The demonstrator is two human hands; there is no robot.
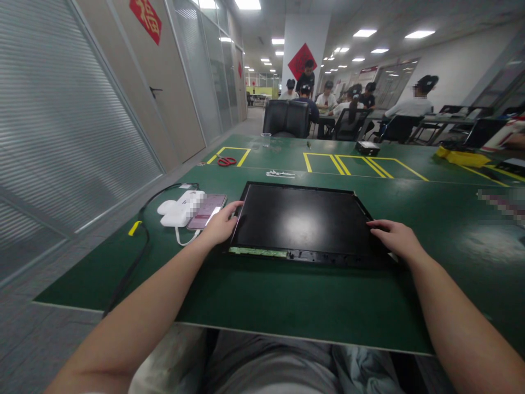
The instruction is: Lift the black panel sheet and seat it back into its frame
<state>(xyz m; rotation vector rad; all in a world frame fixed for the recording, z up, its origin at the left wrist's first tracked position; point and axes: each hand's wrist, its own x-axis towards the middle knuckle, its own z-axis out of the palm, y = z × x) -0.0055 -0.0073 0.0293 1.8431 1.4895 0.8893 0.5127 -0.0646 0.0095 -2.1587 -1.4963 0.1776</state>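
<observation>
- Green table: beneath all listed.
- Black display panel: between both hands; apparently being steadied or positioned.
- Left hand, right hand: fingers bent at opposite side edges; firmness of grip cannot be told.
- Green circuit strip: near edge, exposed; handling likely calls for even side support.

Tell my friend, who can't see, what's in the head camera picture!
A left hand and a right hand touch opposite sides of a flat black screen on a green table. Left of it lie a phone and a white device; farther back are red scissors and, beyond the table, people.
</observation>
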